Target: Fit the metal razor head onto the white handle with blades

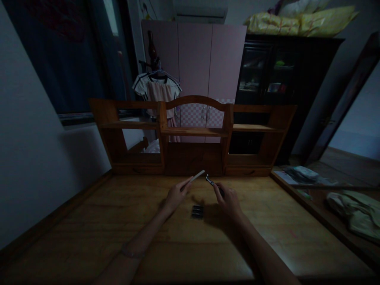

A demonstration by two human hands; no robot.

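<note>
My left hand is closed around a thin, pale, flat stick, which points up and to the right. A slim tool with a dark handle and a shiny, bent metal tip is in my right hand, its fingers wrapped round the handle. The two tips are close together but apart, above the wooden desk. Below and between my hands lies a small black item with several dark rows; its kind is too dim to tell.
At the desk's back stands a wooden shelf unit with open compartments. A white wall borders the left side. Beyond the right edge lie pale cloth and a plastic-wrapped item. Pink wardrobe doors rise behind.
</note>
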